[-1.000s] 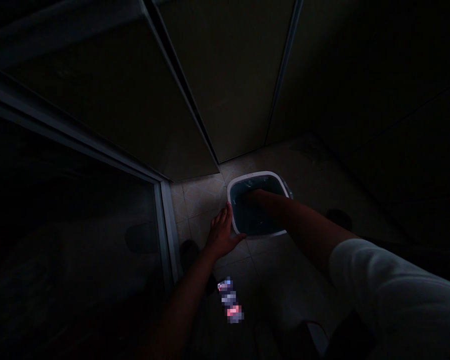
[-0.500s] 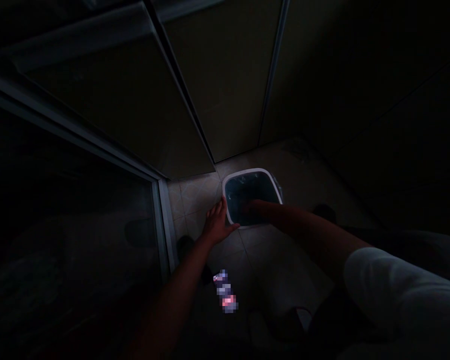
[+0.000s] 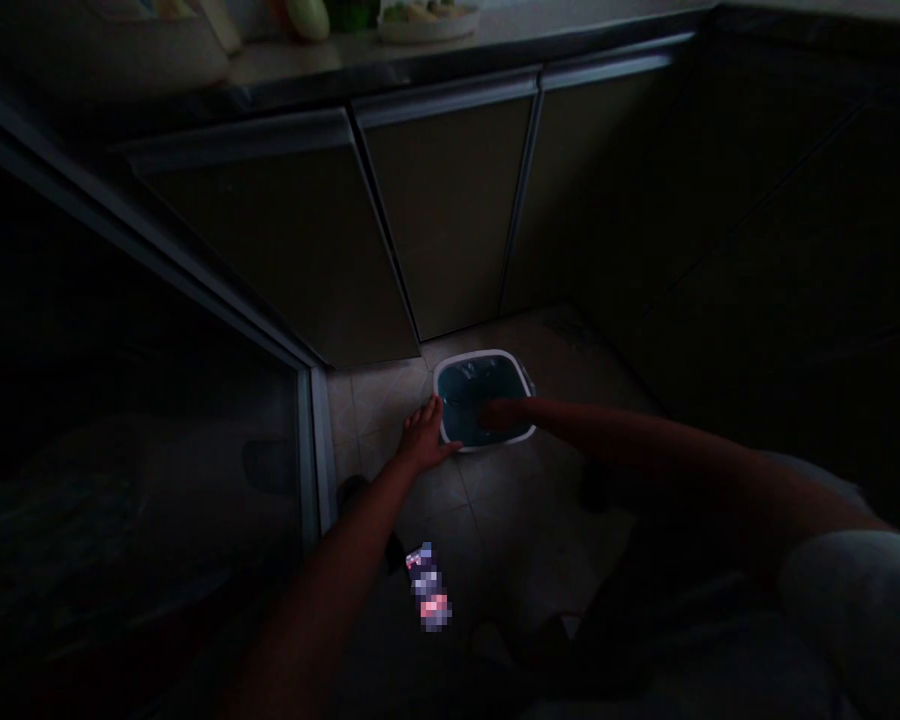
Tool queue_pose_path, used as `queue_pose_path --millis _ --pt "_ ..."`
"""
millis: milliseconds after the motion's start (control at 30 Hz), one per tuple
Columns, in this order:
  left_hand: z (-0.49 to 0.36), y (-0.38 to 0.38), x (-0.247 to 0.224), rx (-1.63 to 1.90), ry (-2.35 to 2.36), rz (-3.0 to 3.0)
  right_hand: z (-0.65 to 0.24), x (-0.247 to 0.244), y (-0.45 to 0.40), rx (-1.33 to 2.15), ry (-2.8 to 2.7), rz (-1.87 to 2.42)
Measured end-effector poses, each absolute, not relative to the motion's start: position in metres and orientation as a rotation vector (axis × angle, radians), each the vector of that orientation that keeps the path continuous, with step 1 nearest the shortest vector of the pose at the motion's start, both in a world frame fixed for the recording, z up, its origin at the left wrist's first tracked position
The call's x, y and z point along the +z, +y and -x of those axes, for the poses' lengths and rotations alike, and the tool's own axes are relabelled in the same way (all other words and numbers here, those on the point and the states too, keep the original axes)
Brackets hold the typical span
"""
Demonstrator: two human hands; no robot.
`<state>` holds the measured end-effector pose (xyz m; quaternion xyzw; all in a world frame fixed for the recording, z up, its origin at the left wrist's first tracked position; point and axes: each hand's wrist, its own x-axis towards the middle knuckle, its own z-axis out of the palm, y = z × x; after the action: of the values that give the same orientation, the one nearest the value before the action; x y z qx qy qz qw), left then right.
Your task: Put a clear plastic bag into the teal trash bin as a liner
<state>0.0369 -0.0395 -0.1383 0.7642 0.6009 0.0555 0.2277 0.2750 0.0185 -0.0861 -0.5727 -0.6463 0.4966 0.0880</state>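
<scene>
A trash bin (image 3: 484,354) with a white rim and a dark blue-green bag lining stands on the tiled floor. My left hand (image 3: 421,440) rests against its left side at the rim, with thumb and fingers spread apart. My right hand (image 3: 504,413) reaches over the right rim and down inside the bin. It is dim in there, so its fingers and anything in them cannot be made out. Some of the bag shows folded over the outside of the rim at the right.
A lit phone (image 3: 428,588), its screen blurred, is below my left hand. Cabinet doors (image 3: 450,220) stand behind the bin. A counter above carries a white dish of food (image 3: 429,22) and a pale vegetable (image 3: 309,18). A framed glass door (image 3: 311,450) is at the left.
The view has tilted up, bringing the counter top into sight. My right hand has come up slightly inside the bin. My left hand keeps its place at the rim.
</scene>
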Motion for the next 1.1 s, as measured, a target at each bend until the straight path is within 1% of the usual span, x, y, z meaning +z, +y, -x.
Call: queue_pose_path --millis 100,200,300,467,533,600,767,833,867,900,967,1100 --pt "-0.043 -0.038 -0.141 0.490 1.699 -2.000 -0.314 -0.063 0.004 1.373 -2.258 1.659" --pt "-0.052 -0.041 -0.141 0.783 1.785 -1.643 -0.361 -0.051 -0.024 1.277 -2.468 1.625" --pt "-0.057 -0.051 -0.135 0.855 1.812 -1.332 -0.391 -0.053 -0.048 1.247 -2.495 1.699" --pt "-0.055 -0.057 -0.101 0.904 1.801 -1.206 -0.399 -0.064 -0.052 1.255 -2.281 1.875" --pt "-0.055 -0.050 -0.074 1.006 1.719 -1.133 -0.398 -0.059 -0.042 1.201 -2.188 1.867" --pt "-0.056 -0.044 -0.036 1.173 1.557 -1.102 -0.399 -0.042 -0.031 1.133 -2.104 1.782" --pt "-0.059 -0.066 0.090 1.499 1.113 -1.421 -0.403 0.041 -0.028 0.966 -1.875 1.366" --pt "-0.058 -0.081 0.128 1.522 0.978 -1.547 -0.405 0.069 -0.034 0.877 -1.835 1.225" --pt "-0.056 -0.083 0.138 1.501 0.933 -1.592 -0.407 0.077 -0.035 0.846 -1.820 1.176" --pt "-0.053 -0.081 0.140 1.463 0.919 -1.623 -0.409 0.080 -0.033 0.834 -1.812 1.141" --pt "-0.044 -0.062 0.125 1.370 0.988 -1.640 -0.413 0.071 -0.018 0.865 -1.813 1.127" --pt "-0.021 -0.005 0.053 1.189 1.266 -1.543 -0.418 0.030 0.028 0.994 -1.873 1.294"
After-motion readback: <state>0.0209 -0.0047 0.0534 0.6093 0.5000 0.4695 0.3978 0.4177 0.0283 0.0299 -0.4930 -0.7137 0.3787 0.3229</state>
